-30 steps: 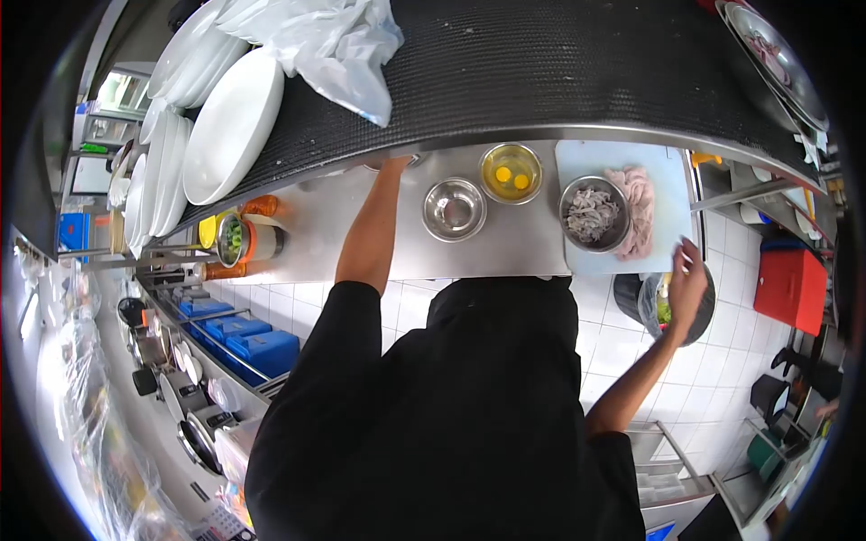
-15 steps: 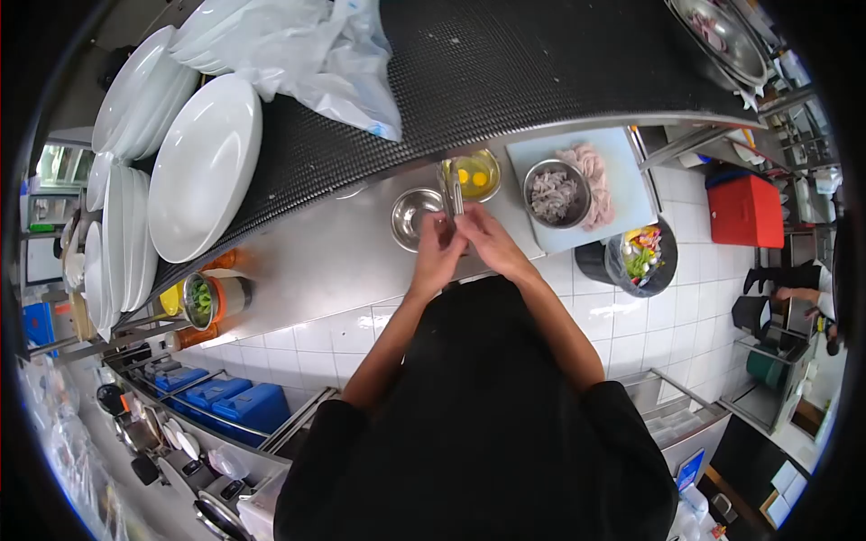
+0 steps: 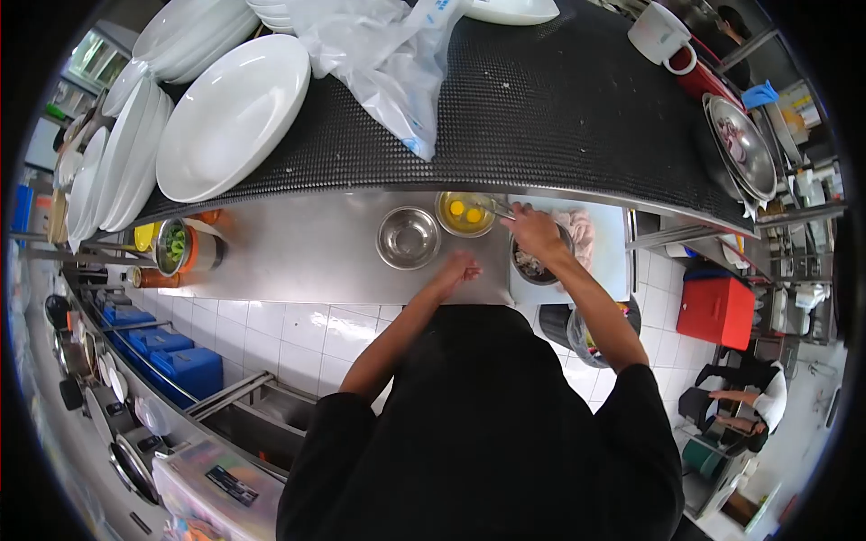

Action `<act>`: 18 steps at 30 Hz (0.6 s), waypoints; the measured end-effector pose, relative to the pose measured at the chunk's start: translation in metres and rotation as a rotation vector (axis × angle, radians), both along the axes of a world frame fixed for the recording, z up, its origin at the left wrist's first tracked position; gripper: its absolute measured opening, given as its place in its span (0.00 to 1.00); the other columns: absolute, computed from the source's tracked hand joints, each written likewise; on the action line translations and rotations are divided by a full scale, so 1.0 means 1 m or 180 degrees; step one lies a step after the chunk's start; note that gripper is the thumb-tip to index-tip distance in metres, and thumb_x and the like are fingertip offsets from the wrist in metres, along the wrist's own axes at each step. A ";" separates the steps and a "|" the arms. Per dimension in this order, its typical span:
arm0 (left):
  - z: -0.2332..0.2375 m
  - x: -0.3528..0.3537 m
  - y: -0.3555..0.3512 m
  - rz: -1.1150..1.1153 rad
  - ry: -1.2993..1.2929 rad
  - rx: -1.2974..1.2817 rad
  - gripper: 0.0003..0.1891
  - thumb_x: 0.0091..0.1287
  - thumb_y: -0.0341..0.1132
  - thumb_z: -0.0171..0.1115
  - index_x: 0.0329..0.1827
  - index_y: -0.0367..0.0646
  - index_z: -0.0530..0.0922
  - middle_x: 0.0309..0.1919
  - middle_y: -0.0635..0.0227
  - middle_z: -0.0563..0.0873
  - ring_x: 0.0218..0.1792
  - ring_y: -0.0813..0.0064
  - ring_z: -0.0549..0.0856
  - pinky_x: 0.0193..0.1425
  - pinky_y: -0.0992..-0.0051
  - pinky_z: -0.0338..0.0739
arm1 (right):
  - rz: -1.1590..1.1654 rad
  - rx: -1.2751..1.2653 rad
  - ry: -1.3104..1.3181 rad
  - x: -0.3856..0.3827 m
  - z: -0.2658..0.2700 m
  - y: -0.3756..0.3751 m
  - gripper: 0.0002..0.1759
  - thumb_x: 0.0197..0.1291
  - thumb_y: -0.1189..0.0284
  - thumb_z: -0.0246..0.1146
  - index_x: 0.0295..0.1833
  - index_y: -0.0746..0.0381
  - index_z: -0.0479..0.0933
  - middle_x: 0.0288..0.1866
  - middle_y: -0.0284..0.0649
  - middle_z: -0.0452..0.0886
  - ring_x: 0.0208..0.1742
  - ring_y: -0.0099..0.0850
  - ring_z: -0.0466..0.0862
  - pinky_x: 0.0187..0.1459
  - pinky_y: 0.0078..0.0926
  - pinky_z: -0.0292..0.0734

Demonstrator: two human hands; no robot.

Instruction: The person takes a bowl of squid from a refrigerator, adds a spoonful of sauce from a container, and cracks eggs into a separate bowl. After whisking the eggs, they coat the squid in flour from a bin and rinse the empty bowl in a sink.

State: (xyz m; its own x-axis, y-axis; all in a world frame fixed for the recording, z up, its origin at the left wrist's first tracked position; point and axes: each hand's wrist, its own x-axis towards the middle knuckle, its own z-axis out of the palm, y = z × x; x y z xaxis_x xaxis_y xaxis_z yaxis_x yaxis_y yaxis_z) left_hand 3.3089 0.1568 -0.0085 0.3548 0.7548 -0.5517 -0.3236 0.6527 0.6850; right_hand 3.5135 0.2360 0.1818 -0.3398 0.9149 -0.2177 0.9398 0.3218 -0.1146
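Observation:
My right hand (image 3: 537, 231) grips a metal utensil (image 3: 498, 207), whose far end reaches over a steel bowl (image 3: 465, 233) holding two egg yolks. Just below that hand, a bowl of chopped greyish food (image 3: 530, 262) is partly covered by my wrist. Pale raw meat (image 3: 582, 236) lies beside it on a light cutting board (image 3: 610, 261). My left hand (image 3: 462, 269) hovers near the counter's front edge with its fingers curled and nothing visible in them. To its upper left sits a second steel bowl (image 3: 409, 238) with no food visible inside.
Over the steel counter (image 3: 298, 252) runs a black-matted shelf (image 3: 550, 99) with white plates (image 3: 233, 117) and a plastic bag (image 3: 383, 68). Jars (image 3: 206, 250) stand at left. A bin (image 3: 591, 338) and red box (image 3: 715, 311) are on the right. Another person (image 3: 767, 392) is farther right.
My hands have moved apart. The right has gone rightward with the utensil, over the chopped food; the left has dropped toward the counter edge. The view has shifted too.

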 end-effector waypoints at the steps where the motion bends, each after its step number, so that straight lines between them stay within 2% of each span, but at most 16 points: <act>1: -0.016 0.006 0.009 0.0150 -0.0175 0.0038 0.16 0.80 0.45 0.50 0.57 0.41 0.72 0.45 0.60 0.83 0.41 0.69 0.88 0.42 0.71 0.84 | 0.0332 0.0235 -0.0088 -0.001 -0.008 0.007 0.21 0.71 0.59 0.56 0.55 0.67 0.77 0.47 0.53 0.85 0.48 0.47 0.88 0.49 0.45 0.82; 2: -0.017 0.013 0.018 0.0434 -0.0089 0.0098 0.16 0.80 0.43 0.50 0.58 0.40 0.70 0.46 0.59 0.83 0.41 0.68 0.88 0.42 0.71 0.85 | 0.0656 0.0474 -0.0172 -0.001 -0.018 0.014 0.19 0.69 0.62 0.57 0.53 0.66 0.79 0.45 0.52 0.86 0.47 0.46 0.88 0.48 0.46 0.82; 5: -0.016 0.035 0.044 0.1314 0.0178 0.0172 0.15 0.79 0.38 0.51 0.60 0.38 0.68 0.49 0.56 0.83 0.41 0.67 0.88 0.39 0.71 0.86 | 0.1197 0.0186 -0.0415 -0.009 -0.054 0.038 0.11 0.63 0.70 0.59 0.42 0.65 0.82 0.42 0.50 0.85 0.43 0.45 0.88 0.42 0.43 0.84; 7: -0.020 0.043 0.056 0.1953 0.0339 0.0076 0.14 0.78 0.33 0.52 0.60 0.36 0.67 0.51 0.54 0.82 0.42 0.65 0.88 0.39 0.70 0.88 | 0.1202 0.0543 -0.0026 -0.022 -0.072 0.050 0.09 0.59 0.73 0.61 0.41 0.65 0.83 0.44 0.49 0.86 0.42 0.46 0.88 0.44 0.44 0.83; 8: -0.025 0.043 0.058 0.2037 0.0457 0.0052 0.13 0.78 0.32 0.51 0.60 0.36 0.67 0.52 0.53 0.82 0.42 0.64 0.88 0.40 0.69 0.88 | 0.1201 0.0704 0.0166 -0.028 -0.077 0.054 0.09 0.57 0.74 0.61 0.41 0.65 0.84 0.44 0.48 0.86 0.42 0.46 0.88 0.44 0.44 0.83; 11: -0.025 0.043 0.057 0.2115 0.0719 0.0010 0.13 0.76 0.27 0.50 0.60 0.33 0.66 0.54 0.51 0.80 0.45 0.60 0.88 0.42 0.65 0.90 | 0.0410 0.0760 0.0785 -0.039 -0.051 0.072 0.13 0.57 0.75 0.60 0.46 0.67 0.84 0.46 0.52 0.85 0.48 0.50 0.87 0.52 0.47 0.81; 13: -0.002 0.037 0.056 0.1938 0.0788 0.0088 0.14 0.75 0.25 0.48 0.61 0.31 0.65 0.55 0.49 0.80 0.48 0.57 0.88 0.44 0.64 0.91 | 0.0999 0.1456 0.1010 -0.031 -0.050 0.056 0.14 0.60 0.75 0.58 0.48 0.68 0.83 0.47 0.55 0.84 0.50 0.51 0.85 0.55 0.48 0.78; 16: -0.007 0.036 0.059 0.1861 0.1031 -0.0018 0.15 0.74 0.24 0.48 0.61 0.27 0.64 0.56 0.46 0.78 0.50 0.54 0.87 0.44 0.62 0.92 | 0.0927 0.0544 0.1061 -0.026 -0.037 0.063 0.18 0.60 0.71 0.61 0.53 0.69 0.81 0.54 0.59 0.81 0.59 0.54 0.79 0.62 0.49 0.72; 18: -0.009 0.036 0.056 0.1863 0.0974 0.0059 0.16 0.73 0.23 0.48 0.62 0.25 0.63 0.57 0.45 0.78 0.51 0.53 0.87 0.44 0.62 0.92 | 0.0224 -0.0129 0.1808 -0.028 -0.012 0.061 0.20 0.61 0.70 0.62 0.55 0.69 0.80 0.57 0.58 0.81 0.60 0.54 0.79 0.62 0.48 0.72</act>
